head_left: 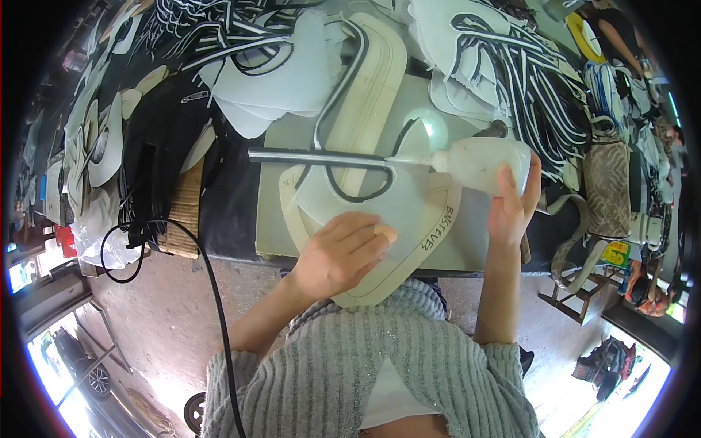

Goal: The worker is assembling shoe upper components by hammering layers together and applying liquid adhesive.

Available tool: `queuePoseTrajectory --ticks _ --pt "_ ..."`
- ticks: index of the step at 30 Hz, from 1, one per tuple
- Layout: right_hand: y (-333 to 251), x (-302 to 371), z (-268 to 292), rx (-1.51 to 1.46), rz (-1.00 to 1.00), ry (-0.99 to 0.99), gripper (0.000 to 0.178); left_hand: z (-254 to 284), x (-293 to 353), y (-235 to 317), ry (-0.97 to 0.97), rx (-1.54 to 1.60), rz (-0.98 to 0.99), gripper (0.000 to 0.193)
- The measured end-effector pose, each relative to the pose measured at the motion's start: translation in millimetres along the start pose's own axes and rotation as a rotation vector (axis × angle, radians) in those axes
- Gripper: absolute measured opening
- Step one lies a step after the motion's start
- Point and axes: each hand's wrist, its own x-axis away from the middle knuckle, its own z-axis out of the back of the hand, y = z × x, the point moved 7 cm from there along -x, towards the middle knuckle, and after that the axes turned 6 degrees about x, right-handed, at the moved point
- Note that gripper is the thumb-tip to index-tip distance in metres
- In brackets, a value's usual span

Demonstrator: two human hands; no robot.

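Note:
My right hand [515, 201] is closed round a translucent white squeeze bottle [489, 163], tipped on its side with its nozzle toward the left. The nozzle lies at the right end of a white cut piece [343, 206], near a black-and-white trim strip [321, 156]. That strip runs straight across the piece, and a dark curved edging loops below it. My left hand [342, 252] rests on the near part of the piece, fingers curled and close together, a tan covering on one fingertip. What lies beneath those fingers is hidden. Under the piece sits a cream curved template [443, 212].
A grey board [274, 226] underlies the work. Stacked white pieces [248, 95] with striped strips lie at the far left, and more strips [544, 95] at the far right. A black cable [212, 281] hangs at left. A small wooden stool [577, 296] stands at right.

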Motion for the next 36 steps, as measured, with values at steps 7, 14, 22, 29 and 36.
queuePoseTrajectory --ticks 7,14,22,29,36 --pt "-2.0 -4.2 -1.6 -0.04 -0.005 -0.037 0.042 0.4 -0.9 -0.2 0.008 0.031 0.008 0.043" --pt "-1.9 -6.8 -3.3 0.026 0.031 -0.057 0.042 1.6 -3.1 0.3 0.028 0.009 0.0 0.037" --pt "-4.6 -8.9 -6.7 0.044 0.05 -0.031 0.043 2.6 -2.8 -0.1 0.02 0.009 0.0 0.039" --pt "-7.8 -9.1 -10.4 0.055 0.054 -0.091 0.043 1.3 -1.2 -1.1 0.024 0.013 0.003 0.041" --pt "-8.9 -3.7 4.7 0.109 0.098 -0.088 0.044 2.8 -3.7 0.5 0.021 0.02 0.008 0.041"
